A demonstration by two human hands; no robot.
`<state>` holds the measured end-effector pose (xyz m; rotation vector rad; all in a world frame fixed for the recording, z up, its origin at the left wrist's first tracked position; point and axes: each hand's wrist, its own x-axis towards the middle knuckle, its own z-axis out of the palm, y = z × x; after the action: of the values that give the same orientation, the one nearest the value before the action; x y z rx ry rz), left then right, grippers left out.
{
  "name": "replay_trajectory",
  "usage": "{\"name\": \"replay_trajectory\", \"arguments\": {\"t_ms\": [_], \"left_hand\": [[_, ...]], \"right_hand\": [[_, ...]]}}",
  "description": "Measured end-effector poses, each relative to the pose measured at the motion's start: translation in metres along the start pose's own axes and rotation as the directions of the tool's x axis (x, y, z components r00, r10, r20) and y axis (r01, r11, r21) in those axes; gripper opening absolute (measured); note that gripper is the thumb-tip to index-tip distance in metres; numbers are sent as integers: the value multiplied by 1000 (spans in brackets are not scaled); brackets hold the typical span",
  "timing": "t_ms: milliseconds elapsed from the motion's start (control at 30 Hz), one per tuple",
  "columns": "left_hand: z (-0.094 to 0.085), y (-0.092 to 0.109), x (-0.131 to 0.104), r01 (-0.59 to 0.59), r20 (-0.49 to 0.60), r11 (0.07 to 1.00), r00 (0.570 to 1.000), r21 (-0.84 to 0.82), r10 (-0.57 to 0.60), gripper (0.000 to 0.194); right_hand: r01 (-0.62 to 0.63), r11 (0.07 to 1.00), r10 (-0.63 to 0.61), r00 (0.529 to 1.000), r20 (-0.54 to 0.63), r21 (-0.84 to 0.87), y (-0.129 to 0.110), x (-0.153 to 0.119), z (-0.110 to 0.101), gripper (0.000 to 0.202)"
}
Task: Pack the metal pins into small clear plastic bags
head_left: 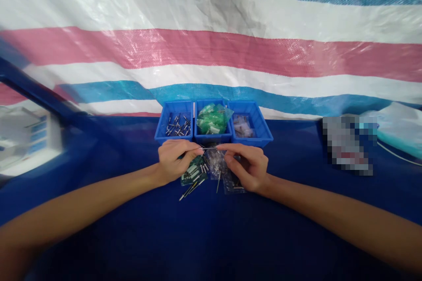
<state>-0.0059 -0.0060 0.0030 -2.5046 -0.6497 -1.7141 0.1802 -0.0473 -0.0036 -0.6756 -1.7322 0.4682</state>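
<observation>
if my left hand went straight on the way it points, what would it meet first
Probably the right hand: the left hand points towards its fingertips, with a thin rod in the gap between. Depth is unclear from this one view.

Woven plastic sheeting (211, 48), striped blue, white and red, spans the rear; surface creased, glossy patches reflecting light. Desk (148, 237): dark blue top, meeting the sheeting's lower edge. Dark blue frame bar (36, 88) slants at left.

A thin, straight, silvery rod (209, 148) lies nearly level, one end pinched in the left hand (176, 159), the other at the right hand's (249, 166) fingertips.
</observation>
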Motion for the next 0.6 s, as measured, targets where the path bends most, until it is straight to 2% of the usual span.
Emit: {"name": "replay_trajectory", "arguments": {"t_ms": [600], "left_hand": [[-1, 2, 0, -26, -12, 1000, 1000, 15, 26, 7]], "right_hand": [[-19, 1000, 19, 999, 26, -6, 0, 1, 0, 22]]}}
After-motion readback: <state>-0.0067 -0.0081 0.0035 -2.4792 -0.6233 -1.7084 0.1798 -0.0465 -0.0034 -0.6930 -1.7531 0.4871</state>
